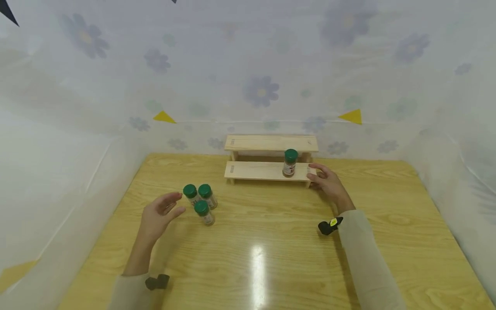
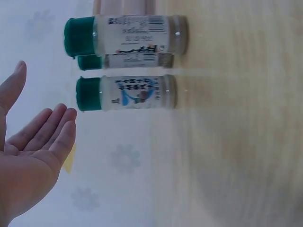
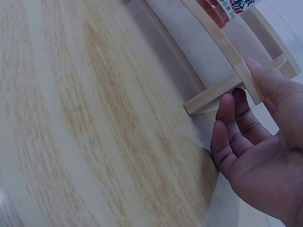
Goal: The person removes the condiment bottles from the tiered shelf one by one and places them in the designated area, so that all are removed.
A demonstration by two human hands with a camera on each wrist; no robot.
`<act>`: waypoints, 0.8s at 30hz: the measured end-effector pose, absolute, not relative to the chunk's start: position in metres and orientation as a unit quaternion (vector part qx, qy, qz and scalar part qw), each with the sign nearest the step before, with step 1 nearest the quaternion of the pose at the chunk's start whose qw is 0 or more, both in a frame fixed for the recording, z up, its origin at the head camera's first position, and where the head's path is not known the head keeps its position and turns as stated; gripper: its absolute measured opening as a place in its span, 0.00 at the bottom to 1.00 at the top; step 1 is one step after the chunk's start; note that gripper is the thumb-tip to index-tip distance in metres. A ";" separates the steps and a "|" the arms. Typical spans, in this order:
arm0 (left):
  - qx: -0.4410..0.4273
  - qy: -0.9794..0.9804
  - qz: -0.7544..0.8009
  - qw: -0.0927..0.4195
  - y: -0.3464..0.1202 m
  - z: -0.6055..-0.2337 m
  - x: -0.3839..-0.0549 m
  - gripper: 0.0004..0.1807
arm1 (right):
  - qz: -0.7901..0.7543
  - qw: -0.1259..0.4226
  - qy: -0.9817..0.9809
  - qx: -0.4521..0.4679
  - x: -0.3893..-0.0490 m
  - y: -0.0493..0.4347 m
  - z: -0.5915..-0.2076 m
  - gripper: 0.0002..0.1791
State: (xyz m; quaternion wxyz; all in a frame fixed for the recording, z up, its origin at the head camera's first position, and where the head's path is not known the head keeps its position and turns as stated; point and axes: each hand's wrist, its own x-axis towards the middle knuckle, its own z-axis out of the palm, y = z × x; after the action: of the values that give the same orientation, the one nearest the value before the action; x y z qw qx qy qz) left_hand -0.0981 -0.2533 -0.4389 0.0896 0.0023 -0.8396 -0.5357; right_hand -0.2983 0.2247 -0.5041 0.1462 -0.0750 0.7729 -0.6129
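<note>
A two-tier wooden shelf [image 1: 255, 170] stands at the back of the table, and my right hand [image 1: 330, 186] grips the right end of its lower step. In the right wrist view the fingers [image 3: 227, 123] curl beneath the board's end, with a digit over its top. On that lower step, toward the right, a green-capped spice jar [image 1: 289, 165] with reddish contents stands upright. My left hand [image 1: 155, 217], fingers spread and holding nothing, hovers just left of three upright green-capped spice jars [image 1: 203, 209]. Their labels [image 2: 137, 90] face the left wrist camera.
The shelf's upper step [image 1: 271, 142] is close to the flower-patterned cloth [image 1: 217, 86] behind the table. Cloth also hangs along both sides of the wooden table [image 1: 294, 258]. Yellow triangles [image 1: 351, 116] mark the back cloth.
</note>
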 end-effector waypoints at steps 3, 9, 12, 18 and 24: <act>0.007 -0.831 -0.546 0.106 -0.253 -0.429 -0.105 0.27 | -0.613 0.147 0.773 -0.075 -0.298 0.224 -0.501 0.34; 0.017 -0.802 -0.582 0.129 -0.243 -0.409 -0.124 0.27 | -0.623 0.156 0.764 -0.069 -0.292 0.221 -0.488 0.32; 0.008 -0.793 -0.595 0.135 -0.232 -0.399 -0.134 0.27 | -0.623 0.157 0.764 -0.067 -0.289 0.220 -0.483 0.32; -0.020 -0.792 -0.597 0.129 -0.200 -0.385 -0.155 0.27 | -0.620 0.160 0.765 -0.063 -0.287 0.220 -0.481 0.31; -0.016 -0.782 -0.615 0.103 -0.147 -0.377 -0.179 0.30 | -0.616 0.160 0.768 -0.066 -0.288 0.219 -0.480 0.32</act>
State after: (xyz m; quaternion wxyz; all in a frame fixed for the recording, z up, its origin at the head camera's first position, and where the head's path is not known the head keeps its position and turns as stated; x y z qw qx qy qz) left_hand -0.1790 -0.1468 -0.3772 0.1030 -0.0159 -0.7816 -0.6150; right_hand -0.2880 0.2191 -0.4803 0.1602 -0.0656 0.7685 -0.6160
